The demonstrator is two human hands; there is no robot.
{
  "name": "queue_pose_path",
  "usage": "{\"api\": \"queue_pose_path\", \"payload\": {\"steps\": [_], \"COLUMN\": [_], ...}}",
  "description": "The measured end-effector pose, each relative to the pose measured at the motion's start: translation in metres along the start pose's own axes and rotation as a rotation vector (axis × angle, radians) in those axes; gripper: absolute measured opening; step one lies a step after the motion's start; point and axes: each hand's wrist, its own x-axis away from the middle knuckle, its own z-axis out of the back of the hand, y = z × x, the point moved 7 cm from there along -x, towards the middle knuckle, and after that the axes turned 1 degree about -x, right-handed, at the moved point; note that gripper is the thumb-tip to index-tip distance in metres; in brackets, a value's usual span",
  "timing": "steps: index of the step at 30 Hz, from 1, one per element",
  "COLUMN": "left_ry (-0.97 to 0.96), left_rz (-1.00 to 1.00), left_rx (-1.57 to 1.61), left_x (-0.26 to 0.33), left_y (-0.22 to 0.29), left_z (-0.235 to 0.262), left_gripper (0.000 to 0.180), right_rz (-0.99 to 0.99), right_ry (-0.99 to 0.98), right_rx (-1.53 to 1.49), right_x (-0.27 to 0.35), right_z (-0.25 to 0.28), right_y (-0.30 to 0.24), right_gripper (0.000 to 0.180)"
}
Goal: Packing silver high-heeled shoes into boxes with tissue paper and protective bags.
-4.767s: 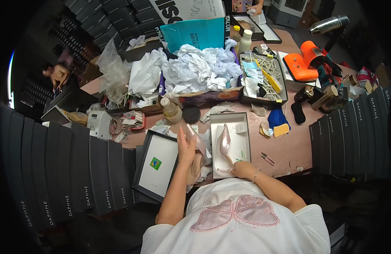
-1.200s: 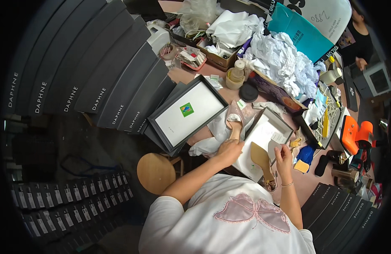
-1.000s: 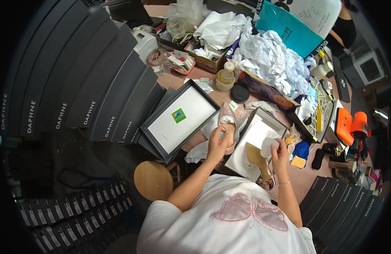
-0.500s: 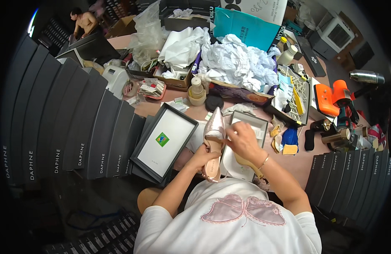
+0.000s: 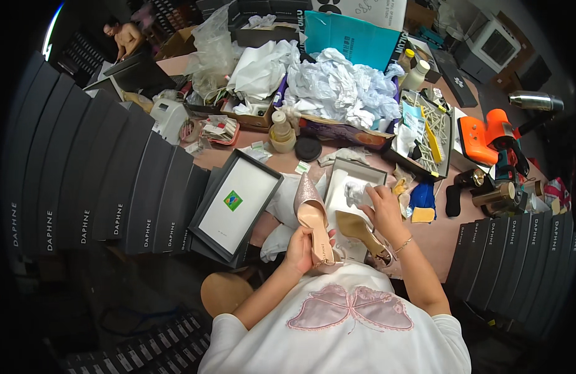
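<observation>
My left hand (image 5: 299,250) is closed round the middle of a pink glittery pointed-toe shoe (image 5: 308,198), whose pale insole faces up and whose toe points away from me. My right hand (image 5: 385,217) is over the open shoe box (image 5: 358,167), its fingertips at a wad of crumpled white paper (image 5: 355,194). Below that hand a second shoe (image 5: 353,225) lies with its tan sole up, partly over the box's near end. To the left, a dark-rimmed box lid (image 5: 229,221) with a white inside bears a small green sticker (image 5: 233,201).
Tall stacks of dark shoe boxes stand at the left (image 5: 101,168) and right (image 5: 518,258). A carton heaped with crumpled paper (image 5: 344,84) fills the back middle. Right of it are a tray of white sticks (image 5: 432,134) and an orange device (image 5: 481,142). Another person sits far left.
My right hand has moved from the shoe's opening rightward to the box, where a paper wad now shows at its fingertips. The held shoe has come slightly nearer and tilted.
</observation>
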Motion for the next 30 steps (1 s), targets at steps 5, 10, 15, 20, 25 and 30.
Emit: {"api": "queue_pose_path", "payload": {"steps": [5,10,15,20,25,30], "left_ry": [-0.029,-0.061,-0.113,-0.076,0.033,0.159], "left_rz": [-0.001,-0.066,-0.102,0.032,0.015,0.039], "left_rx": [-0.129,-0.249,-0.233,-0.295,-0.325,-0.211], "left_x": [0.008,0.009,0.017,0.021,0.014,0.000], "left_y": [-0.006,-0.011,-0.005,-0.031,-0.020,-0.014], "left_z": [-0.035,-0.051,-0.058,-0.051,-0.011,0.010], "left_gripper": [0.058,0.074,0.064,0.056,0.040,0.039], "right_rz": [-0.352,-0.269,0.255,0.115,-0.135,-0.267], "right_ry": [0.075,0.129,-0.001,-0.038,-0.050,-0.200], "right_rx": [-0.698,-0.671,-0.098,-0.027,-0.318,0.053], "right_x": [0.019,0.039,0.051,0.033,0.021,0.003], "right_z": [-0.001,-0.016,-0.007,-0.049,-0.036,-0.093], "right_y": [-0.008,-0.020,-0.073,-0.039,-0.008,0.093], "right_gripper": [0.034,0.026,0.024,0.020,0.027,0.031]}}
